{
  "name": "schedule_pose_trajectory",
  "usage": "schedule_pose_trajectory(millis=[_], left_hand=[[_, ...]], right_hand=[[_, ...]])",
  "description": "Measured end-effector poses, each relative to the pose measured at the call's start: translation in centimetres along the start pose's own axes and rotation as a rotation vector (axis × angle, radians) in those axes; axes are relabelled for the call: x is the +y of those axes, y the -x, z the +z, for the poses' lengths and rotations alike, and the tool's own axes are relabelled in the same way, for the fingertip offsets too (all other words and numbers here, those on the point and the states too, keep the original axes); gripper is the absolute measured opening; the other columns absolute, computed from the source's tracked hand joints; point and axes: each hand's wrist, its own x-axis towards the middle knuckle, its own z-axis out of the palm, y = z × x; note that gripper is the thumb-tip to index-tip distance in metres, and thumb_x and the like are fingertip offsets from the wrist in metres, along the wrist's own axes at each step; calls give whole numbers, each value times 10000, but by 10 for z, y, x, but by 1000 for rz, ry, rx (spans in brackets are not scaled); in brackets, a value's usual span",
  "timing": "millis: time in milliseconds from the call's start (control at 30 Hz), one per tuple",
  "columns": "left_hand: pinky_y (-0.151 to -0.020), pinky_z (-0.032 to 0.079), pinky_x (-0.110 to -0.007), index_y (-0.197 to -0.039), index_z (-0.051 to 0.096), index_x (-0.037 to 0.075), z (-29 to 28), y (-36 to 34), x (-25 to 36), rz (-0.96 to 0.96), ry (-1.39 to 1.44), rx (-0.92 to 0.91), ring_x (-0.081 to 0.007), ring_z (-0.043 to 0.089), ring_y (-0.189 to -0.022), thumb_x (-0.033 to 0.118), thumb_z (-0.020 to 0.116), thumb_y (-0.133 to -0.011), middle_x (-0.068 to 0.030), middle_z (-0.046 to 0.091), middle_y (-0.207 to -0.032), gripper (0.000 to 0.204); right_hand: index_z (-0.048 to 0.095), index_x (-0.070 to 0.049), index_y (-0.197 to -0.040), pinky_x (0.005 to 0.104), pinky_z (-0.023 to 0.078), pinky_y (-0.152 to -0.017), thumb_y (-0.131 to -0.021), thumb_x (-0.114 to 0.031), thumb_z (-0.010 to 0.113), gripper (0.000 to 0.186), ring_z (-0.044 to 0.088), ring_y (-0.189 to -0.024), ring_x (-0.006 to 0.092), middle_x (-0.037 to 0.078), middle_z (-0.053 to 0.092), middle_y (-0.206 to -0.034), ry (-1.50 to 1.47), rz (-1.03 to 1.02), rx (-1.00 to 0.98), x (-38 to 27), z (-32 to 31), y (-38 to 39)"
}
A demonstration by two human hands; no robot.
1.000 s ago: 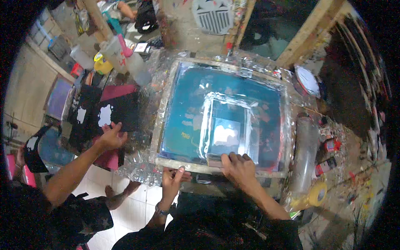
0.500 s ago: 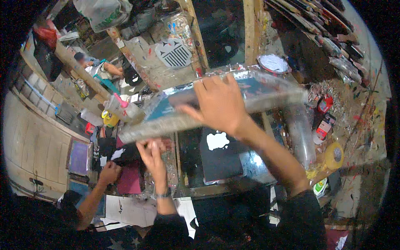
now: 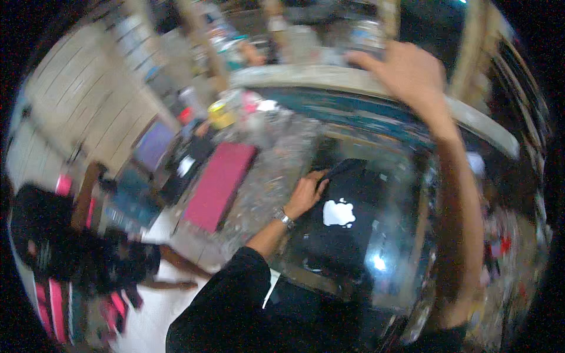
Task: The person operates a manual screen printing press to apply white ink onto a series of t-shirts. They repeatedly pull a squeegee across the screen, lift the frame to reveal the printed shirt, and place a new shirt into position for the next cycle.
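Note:
My right hand (image 3: 406, 76) grips the top bar of the screen frame (image 3: 303, 75), which is raised on edge at the far side of the work surface, its blue mesh (image 3: 329, 106) below the bar. My left hand (image 3: 309, 191) has its fingers closed on the upper left corner of a black piece (image 3: 353, 247) with a white blob-shaped print (image 3: 338, 212). That piece lies on a dark glass plate (image 3: 403, 223) within a paint-stained border. A pink rectangular piece (image 3: 218, 185) lies left of the plate. The picture is blurred by motion.
A co-worker (image 3: 76, 241) stands at the left, arm raised beside a blue screen (image 3: 129, 194). A purple screen (image 3: 153, 144), black printed pieces (image 3: 200, 147) and a yellow container (image 3: 220, 115) sit at the back left. Cluttered supplies (image 3: 500, 259) line the right.
The frame has been lifted from flat to upright at the back, uncovering the black piece. My left hand has left the frame and taken that piece's corner. The view has swung; the co-worker has turned leftward.

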Motion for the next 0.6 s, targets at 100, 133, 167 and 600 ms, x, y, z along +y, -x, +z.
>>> schedule_pose_trajectory(millis=[100, 133, 167, 600], left_hand=[[-895, 530, -441, -1343, 645, 25, -78, 57, -22, -296, 193, 490, -347, 691, -983, 177, 649, -984, -197, 703, -1251, 390], [-863, 533, -436, -1378, 616, 13, -114, 92, -38, -286, 146, 764, -319, 695, -915, 186, 651, -990, -193, 710, -1239, 426], [-894, 526, -435, -1416, 570, -9, -146, 105, -56, -295, 219, 945, -316, 688, -964, 188, 646, -998, -194, 704, -1258, 469], [-1228, 288, -519, -1519, 498, 75, -75, 160, 24, 95, -98, -188, -434, 314, -1518, 418, 753, -908, -253, 375, -1620, 746]], right_hand=[[726, 19, -1173, 523, 547, -915, -867, -833, 490, 936, 712, -1033, 443, 279, 740, -1042, 63, 84, -59, 6, 3, -9], [694, 3, -1256, 512, 534, -957, -874, -827, 482, 938, 693, -1103, 434, 287, 723, -1130, 76, 96, -88, -6, 3, -9], [696, 16, -1235, 526, 540, -947, -870, -836, 476, 952, 697, -1084, 447, 299, 721, -1114, 87, 65, -5, -9, 1, -15], [734, 12, -799, 447, 594, -758, -902, -840, 458, 902, 748, -830, 316, 176, 751, -848, 143, 2, 13, 6, 25, -3]])
